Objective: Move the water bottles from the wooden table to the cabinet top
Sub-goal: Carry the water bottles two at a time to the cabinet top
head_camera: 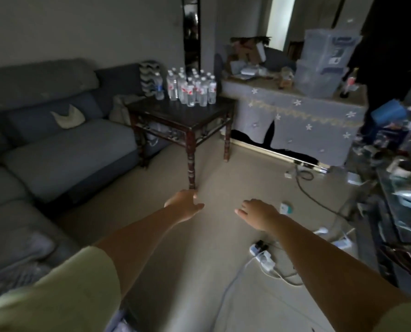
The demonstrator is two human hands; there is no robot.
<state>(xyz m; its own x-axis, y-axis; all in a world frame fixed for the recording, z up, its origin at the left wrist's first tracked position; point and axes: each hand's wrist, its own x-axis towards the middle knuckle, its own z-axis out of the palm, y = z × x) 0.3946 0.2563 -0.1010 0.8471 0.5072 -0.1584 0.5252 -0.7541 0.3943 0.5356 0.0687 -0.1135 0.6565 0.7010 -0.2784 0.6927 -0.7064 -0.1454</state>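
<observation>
Wooden surface (180, 113): far ahead of both grips, well apart.
Water bottles (190, 89): all clustered on it, none moved yet.
Cabinet top (259, 87): ahead-right, cluttered.
Left hand (184, 204): grip released, holding nothing.
Right hand (259, 213): grip released, holding nothing.
Progress: nothing done; every bottle remains.

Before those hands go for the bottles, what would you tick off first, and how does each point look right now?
1. Hands free: ok. The left hand and right hand are both open and hold nothing.
2. Bottles standing: ok. The water bottles stand upright in a cluster on the wooden table.
3. Within reach: not ok. Both hands hang over the floor, well short of the table.
4. Walking path: not ok. A power strip and cables lie on the floor near the right arm.
5. Room on the cabinet top: cannot tell. Plastic bins and clutter cover much of it.
</observation>
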